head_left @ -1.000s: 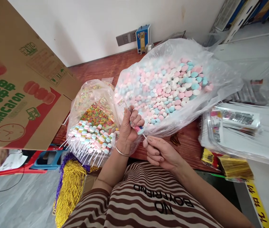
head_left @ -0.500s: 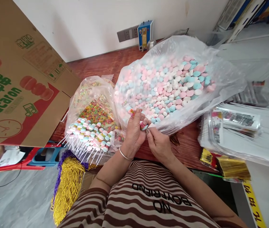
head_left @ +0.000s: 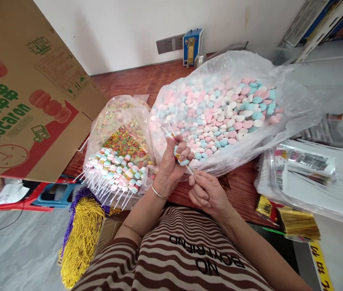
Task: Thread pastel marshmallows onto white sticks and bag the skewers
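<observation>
My left hand [head_left: 173, 161], with a bracelet at the wrist, is closed around pastel marshmallows at the head of a lollipop [head_left: 184, 163]. Blue and other colours show between its fingers, and the rest is hidden in the palm. Clear film seems to stick out above the thumb. From the marshmallows a white stick [head_left: 190, 170] slants down to my right hand [head_left: 207, 189], whose fingertips pinch its lower end. Just behind both hands, a large clear bag [head_left: 250, 60] holds loose pink, white and blue marshmallows [head_left: 216, 129].
Left of my hands, finished marshmallow sticks [head_left: 113, 169] lie before a bag of colourful rings [head_left: 125, 141]. A Macaron carton [head_left: 38, 101] stands far left. Right are white sticks [head_left: 304, 186], printed wrappers [head_left: 307, 157] and gold ties [head_left: 300, 222]. A blue device [head_left: 192, 47] stands by the wall.
My right hand has moved slightly right and down along the stick, so more white stick shows between the hands. The printed film above my left hand shows less. The view has shifted slightly.
</observation>
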Tool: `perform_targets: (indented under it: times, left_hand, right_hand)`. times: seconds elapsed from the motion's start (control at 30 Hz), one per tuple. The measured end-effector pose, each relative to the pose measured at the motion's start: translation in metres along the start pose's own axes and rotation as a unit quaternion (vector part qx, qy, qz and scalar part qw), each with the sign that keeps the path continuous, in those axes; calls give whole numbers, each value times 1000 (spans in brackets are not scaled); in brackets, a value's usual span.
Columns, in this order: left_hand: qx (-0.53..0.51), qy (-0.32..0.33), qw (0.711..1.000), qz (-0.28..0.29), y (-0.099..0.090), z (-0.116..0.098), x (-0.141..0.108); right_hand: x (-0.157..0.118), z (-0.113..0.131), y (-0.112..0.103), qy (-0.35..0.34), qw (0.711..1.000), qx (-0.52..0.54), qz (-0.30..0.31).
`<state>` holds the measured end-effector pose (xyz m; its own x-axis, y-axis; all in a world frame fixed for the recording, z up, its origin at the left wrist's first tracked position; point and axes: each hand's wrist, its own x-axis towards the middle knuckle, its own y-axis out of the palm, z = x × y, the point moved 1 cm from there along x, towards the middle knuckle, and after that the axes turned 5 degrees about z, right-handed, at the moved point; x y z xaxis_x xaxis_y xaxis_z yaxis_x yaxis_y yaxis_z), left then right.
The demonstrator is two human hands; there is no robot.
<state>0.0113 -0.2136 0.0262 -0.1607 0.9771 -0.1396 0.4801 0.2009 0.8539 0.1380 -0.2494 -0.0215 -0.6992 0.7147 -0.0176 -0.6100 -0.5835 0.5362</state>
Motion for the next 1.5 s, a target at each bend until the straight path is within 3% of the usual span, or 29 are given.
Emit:
perform_targets:
  times: [0.03, 0.1, 0.17, 0.23, 0.27, 0.37, 0.4, 0.47, 0.57, 0.67, 0.77, 0.97, 1.07, 1.17, 1.27, 1.33, 1.4, 1.5]
  left_hand:
    - [-4, -9, 1000, 15, 0, 1, 0]
    - [-2, -15, 999, 41, 1, 5, 0]
    - [22, -8, 998, 52, 1, 12, -1]
    - [61, 3, 997, 41, 0, 22, -3]
    - [79, 4, 996, 30, -2, 27, -4]
    - [131, -1, 991, 12, -7, 36, -7]
    - [157, 2, 987, 14, -10, 37, -8]
    - [238, 17, 971, 27, -14, 33, -11]
    - [405, 85, 910, 35, -20, 22, -17]
    - [560, 186, 807, 19, -21, 12, -24]
    - [652, 245, 717, -5, -21, 9, -28]
    - [730, 293, 617, -16, -21, 11, -24]
    - [775, 304, 554, 9, -22, 10, -21]
    - [799, 302, 516, 58, -23, 8, -18]
    - [795, 283, 525, 113, -26, 6, -15]
    - [769, 271, 566, 124, -28, 5, -17]
    - [717, 253, 641, 104, -28, 5, -20]
    - [549, 182, 813, 66, -24, 5, -26]
  right_hand:
    - [0, -1, 3, 20, 997, 73, 16]
    - [4, -3, 5, 27, 992, 118, 19]
    - [9, -5, 3, -5, 999, 43, -18]
    - [15, -5, -2, -74, 983, -140, -89]
    - [17, -3, -5, -115, 952, -251, -129]
    - [19, 1, -13, -203, 812, -508, -202]
    - [18, 2, -15, -218, 779, -549, -210]
    - [15, 4, -18, -236, 740, -591, -218]
    - [9, 6, -19, -250, 704, -621, -238]
    - [6, 7, -19, -247, 679, -647, -244]
    - [6, 6, -16, -254, 658, -667, -241]
    - [4, 4, -8, -258, 611, -709, -242]
    - [3, 4, -7, -259, 595, -721, -243]
    - [3, 6, -9, -249, 595, -722, -250]
    - [4, 8, -11, -242, 608, -712, -254]
    - [3, 9, -12, -251, 617, -704, -244]
    - [2, 10, -13, -264, 620, -702, -229]
    - [-1, 11, -15, -272, 630, -695, -213]
